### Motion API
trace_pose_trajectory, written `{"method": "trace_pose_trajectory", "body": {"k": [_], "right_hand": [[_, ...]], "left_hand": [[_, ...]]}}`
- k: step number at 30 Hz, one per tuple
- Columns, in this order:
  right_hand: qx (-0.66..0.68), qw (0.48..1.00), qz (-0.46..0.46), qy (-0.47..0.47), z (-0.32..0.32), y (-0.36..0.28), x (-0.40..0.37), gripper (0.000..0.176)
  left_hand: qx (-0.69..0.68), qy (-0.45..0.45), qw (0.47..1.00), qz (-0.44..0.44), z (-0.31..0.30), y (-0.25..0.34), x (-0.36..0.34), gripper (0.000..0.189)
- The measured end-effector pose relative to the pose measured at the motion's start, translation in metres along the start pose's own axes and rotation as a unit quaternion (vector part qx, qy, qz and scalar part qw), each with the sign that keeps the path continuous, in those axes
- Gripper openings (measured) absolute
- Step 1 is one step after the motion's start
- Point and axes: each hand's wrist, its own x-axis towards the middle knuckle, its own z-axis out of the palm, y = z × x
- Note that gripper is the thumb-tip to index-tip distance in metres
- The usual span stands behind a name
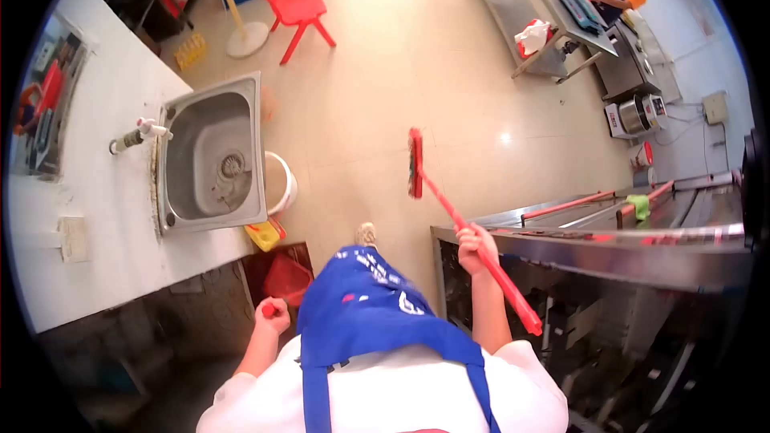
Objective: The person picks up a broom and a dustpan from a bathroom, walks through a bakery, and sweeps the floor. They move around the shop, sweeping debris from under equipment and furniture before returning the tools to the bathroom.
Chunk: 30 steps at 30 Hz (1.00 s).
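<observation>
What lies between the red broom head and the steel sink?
Head view: a white round bucket beside the steel sink; otherwise bare tile up to the red broom head.

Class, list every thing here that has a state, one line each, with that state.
broom: gripped by right hand, head lowered toward floor.
left hand: closed fist.
sink: basin empty.
red chair: upright, unoccupied.
fan: standing upright.

Open floor (385,72) from 11 to 1 o'clock, wide passage. Sink (210,156) and white bucket (282,183) block 10 o'clock. Steel table (577,247) walls off 3 o'clock. Red chair (295,10), fan (247,38) far at 11. Broom (441,200) slants across 1 o'clock.
</observation>
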Motion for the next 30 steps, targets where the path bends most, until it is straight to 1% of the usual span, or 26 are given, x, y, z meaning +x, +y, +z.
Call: {"method": "trace_pose_trajectory", "body": {"k": [1, 2, 3, 5, 6, 7, 9, 10, 11, 12, 14, 15, 16, 17, 19, 21, 22, 23, 24, 25, 26, 28, 29, 30], "right_hand": [[0.04, 0.999, -0.003, -0.008, 0.023, -0.007, 0.003, 0.027], [0.03, 0.999, -0.017, -0.001, 0.038, -0.014, 0.004, 0.028], [0.018, 0.999, -0.03, -0.007, 0.056, -0.029, 0.014, 0.028], [0.007, 0.998, -0.06, 0.012, 0.084, -0.059, 0.033, 0.028], [0.003, 0.997, -0.071, 0.022, 0.1, -0.071, 0.045, 0.025], [0.006, 0.997, -0.074, 0.008, 0.111, -0.085, 0.058, 0.025], [0.012, 0.997, -0.077, -0.022, 0.131, -0.113, 0.092, 0.026], [0.01, 0.995, -0.1, 0.002, 0.143, -0.125, 0.108, 0.017], [0.004, 0.994, -0.107, 0.005, 0.151, -0.14, 0.126, 0.016], [-0.001, 0.993, -0.114, 0.008, 0.159, -0.155, 0.144, 0.015], [-0.011, 0.991, -0.129, 0.023, 0.176, -0.188, 0.178, 0.015], [-0.014, 0.992, -0.125, 0.025, 0.185, -0.201, 0.193, 0.018], [-0.014, 0.992, -0.122, 0.029, 0.192, -0.215, 0.207, 0.022], [-0.013, 0.992, -0.121, 0.034, 0.2, -0.232, 0.219, 0.027], [-0.022, 0.991, -0.122, 0.045, 0.214, -0.27, 0.239, 0.026], [-0.031, 0.988, -0.142, 0.041, 0.229, -0.305, 0.257, 0.026], [-0.003, 0.991, -0.124, 0.052, 0.245, -0.318, 0.261, 0.026], [0.004, 0.99, -0.13, 0.057, 0.255, -0.331, 0.271, 0.025], [0.007, 0.989, -0.133, 0.066, 0.262, -0.343, 0.283, 0.024], [0.006, 0.988, -0.132, 0.08, 0.269, -0.355, 0.296, 0.023], [0.012, 0.987, -0.14, 0.073, 0.277, -0.367, 0.313, 0.023], [0.022, 0.986, -0.151, 0.068, 0.286, -0.384, 0.338, 0.022], [0.022, 0.981, -0.167, 0.097, 0.294, -0.397, 0.346, 0.023], [0.025, 0.975, -0.182, 0.124, 0.302, -0.405, 0.357, 0.024]], "left_hand": [[-0.013, -0.023, 1.0, 0.017, 0.008, -0.018, -0.006, 0.014], [-0.079, -0.039, 0.996, -0.031, 0.015, -0.031, -0.01, 0.012], [-0.066, -0.027, 0.997, -0.02, 0.022, -0.041, -0.009, 0.01], [-0.057, -0.028, 0.997, -0.039, 0.039, -0.058, -0.003, 0.009], [-0.079, -0.035, 0.995, -0.051, 0.053, -0.071, -0.003, 0.01], [-0.06, -0.033, 0.996, -0.05, 0.065, -0.082, 0.002, 0.01], [-0.031, -0.012, 0.996, -0.087, 0.086, -0.096, 0.022, 0.011], [0.042, -0.039, 0.993, -0.106, 0.085, -0.092, 0.044, 0.011], [0.115, -0.066, 0.984, -0.123, 0.086, -0.088, 0.065, 0.012], [0.155, -0.061, 0.98, -0.111, 0.103, -0.097, 0.073, 0.014], [0.218, -0.031, 0.974, -0.057, 0.145, -0.111, 0.092, 0.014], [0.251, -0.011, 0.967, -0.03, 0.169, -0.12, 0.099, 0.015], [0.25, -0.015, 0.968, -0.013, 0.19, -0.127, 0.107, 0.014], [0.214, -0.06, 0.972, -0.073, 0.216, -0.136, 0.113, 0.014], [0.268, -0.017, 0.963, -0.006, 0.287, -0.175, 0.114, 0.014], [0.365, 0.007, 0.931, 0.0, 0.34, -0.19, 0.121, 0.014], [0.38, -0.014, 0.925, -0.006, 0.354, -0.186, 0.134, 0.012], [0.391, -0.038, 0.919, -0.013, 0.374, -0.19, 0.147, 0.011], [0.491, -0.052, 0.868, 0.059, 0.416, -0.226, 0.129, 0.008], [0.503, -0.024, 0.862, 0.056, 0.458, -0.249, 0.122, 0.009], [0.512, 0.006, 0.858, 0.052, 0.495, -0.27, 0.122, 0.009], [0.516, -0.004, 0.856, 0.042, 0.54, -0.288, 0.129, 0.01], [0.518, -0.009, 0.855, 0.037, 0.562, -0.297, 0.133, 0.011], [0.524, -0.011, 0.851, 0.029, 0.583, -0.287, 0.152, 0.012]]}}
